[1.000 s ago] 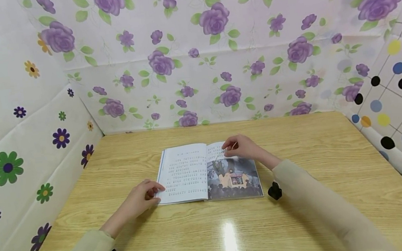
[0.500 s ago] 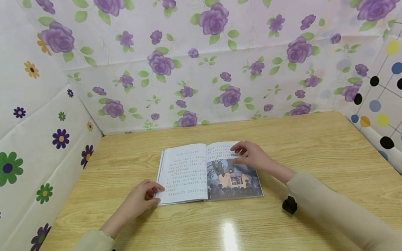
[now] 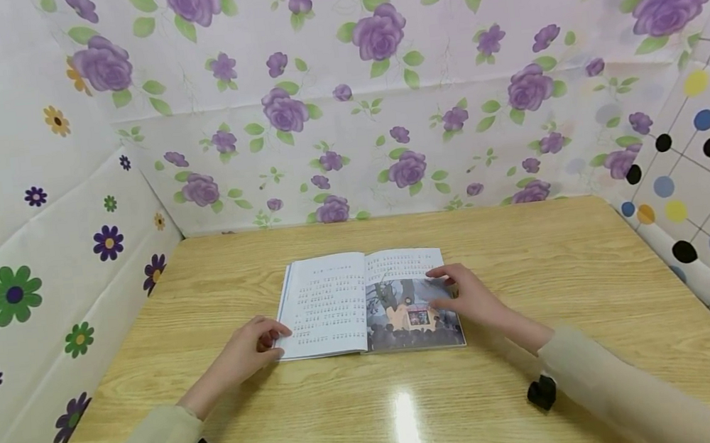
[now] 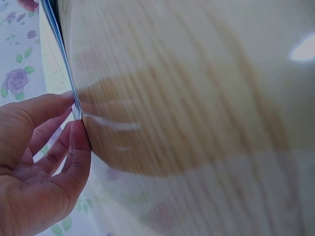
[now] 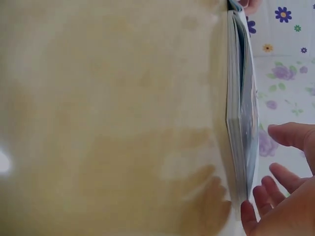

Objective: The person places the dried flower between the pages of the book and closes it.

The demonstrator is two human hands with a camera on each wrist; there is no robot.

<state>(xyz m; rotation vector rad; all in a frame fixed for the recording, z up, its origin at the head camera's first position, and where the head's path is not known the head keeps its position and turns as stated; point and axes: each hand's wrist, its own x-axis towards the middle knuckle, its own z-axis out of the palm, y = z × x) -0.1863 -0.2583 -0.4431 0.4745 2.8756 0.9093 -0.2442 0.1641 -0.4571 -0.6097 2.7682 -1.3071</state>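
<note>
An open picture book (image 3: pixel 330 309) lies on the wooden table, text on its left page and a dark illustration (image 3: pixel 402 310) under lines of text on the right one. My left hand (image 3: pixel 247 354) holds the lower left corner; in the left wrist view the thumb and fingers pinch the thin edge of the book (image 4: pixel 68 64). Over the outer edge of the right page is my right hand (image 3: pixel 475 304), fingers loosely spread and holding nothing. From the right wrist, the thick stack of pages (image 5: pixel 235 108) shows edge-on, with the fingertips close by its far end.
Light wood tabletop (image 3: pixel 323 424) surrounds the book, with a bright reflection near the front. Flowered cloth (image 3: pixel 348 151) hangs behind, with patterned cloths at both sides. Small black devices (image 3: pixel 542 393) sit at the wrists of both sleeves.
My right hand has moved from the upper part of the right page outward and toward me, its fingers spreading wider. The left hand and the book stay in place.
</note>
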